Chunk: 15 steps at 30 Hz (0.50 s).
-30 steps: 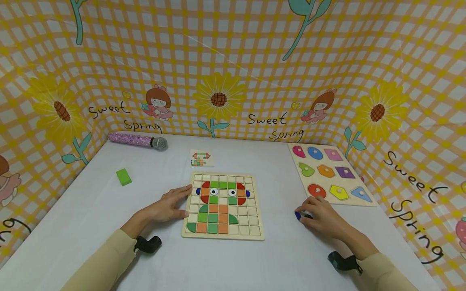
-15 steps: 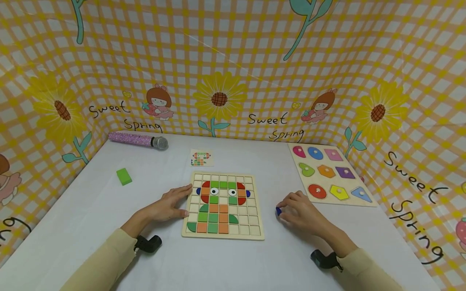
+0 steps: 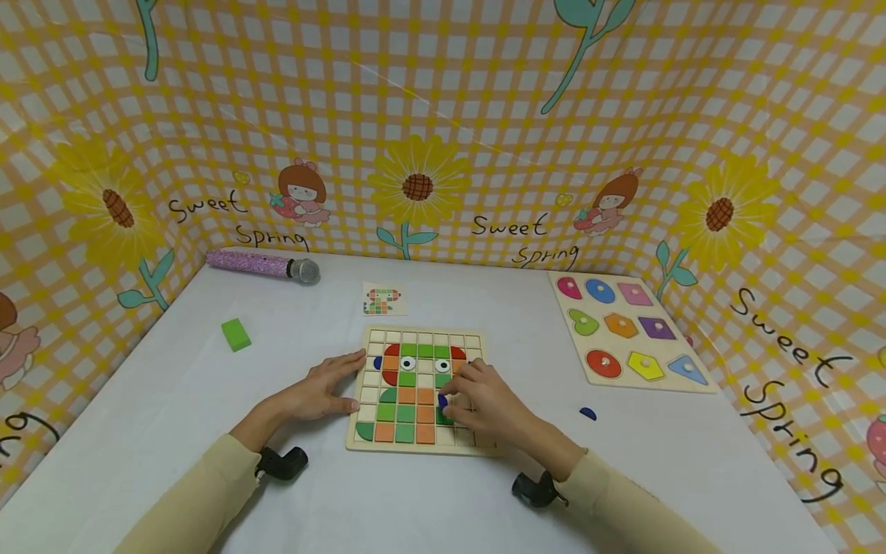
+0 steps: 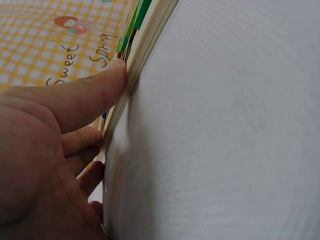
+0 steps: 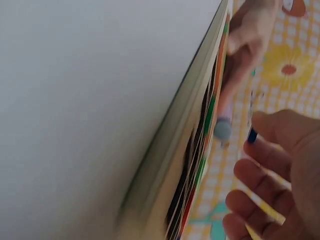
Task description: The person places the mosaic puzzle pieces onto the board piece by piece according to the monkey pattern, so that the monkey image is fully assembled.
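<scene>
A wooden grid board lies in the middle of the white table, its cells partly filled with red, orange and green pieces and two eye discs. My left hand rests against its left edge; in the left wrist view the thumb and fingertips touch the side of the board. Above the right half of the board, my right hand pinches a blue half-round piece between thumb and forefinger, the other fingers loosely bent. This hand hides several cells and pieces. Another blue half-round piece lies to the right.
Behind the board lies a small pattern card. A knobbed shape puzzle is at the back right. A green block and a glittery purple microphone lie on the left. Checked cloth surrounds the table.
My right hand has travelled left from beside the shape puzzle to over the board, carrying the blue half-round piece. The other blue piece came into full view. My left hand stays put.
</scene>
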Each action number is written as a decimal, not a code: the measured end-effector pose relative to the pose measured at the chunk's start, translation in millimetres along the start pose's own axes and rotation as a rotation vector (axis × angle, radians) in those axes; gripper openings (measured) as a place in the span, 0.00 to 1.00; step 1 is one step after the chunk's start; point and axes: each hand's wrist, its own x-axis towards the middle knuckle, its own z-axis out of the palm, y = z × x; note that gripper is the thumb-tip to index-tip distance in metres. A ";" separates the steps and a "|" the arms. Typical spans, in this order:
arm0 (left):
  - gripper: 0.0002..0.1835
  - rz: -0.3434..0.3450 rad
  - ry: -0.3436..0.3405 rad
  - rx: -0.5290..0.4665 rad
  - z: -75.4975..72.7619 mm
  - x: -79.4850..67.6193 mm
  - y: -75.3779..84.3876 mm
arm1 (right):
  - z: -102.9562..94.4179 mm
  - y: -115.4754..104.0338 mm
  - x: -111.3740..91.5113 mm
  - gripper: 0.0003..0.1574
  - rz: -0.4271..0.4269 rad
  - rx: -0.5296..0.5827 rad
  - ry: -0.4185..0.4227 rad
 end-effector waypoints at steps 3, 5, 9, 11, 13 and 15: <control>0.43 -0.005 0.000 0.002 -0.3 0.0 0.4 | 7.9 -13.1 11.8 0.13 -0.017 -0.013 -0.007; 0.43 -0.010 0.001 -0.002 -0.7 -0.3 1.0 | 12.1 -22.3 19.5 0.13 -0.005 -0.006 -0.024; 0.43 -0.010 0.003 -0.009 -0.9 -1.0 2.2 | 21.3 -37.2 32.6 0.14 0.015 0.014 -0.077; 0.42 -0.002 0.001 -0.006 -0.8 -1.1 1.7 | 26.1 -42.9 38.5 0.14 0.011 0.009 -0.100; 0.42 0.002 -0.003 -0.004 -0.4 -0.9 1.0 | 30.0 -48.3 43.5 0.14 0.008 -0.009 -0.120; 0.42 0.008 -0.004 -0.002 -0.2 -0.3 0.4 | 33.3 -52.5 48.3 0.14 -0.004 -0.031 -0.127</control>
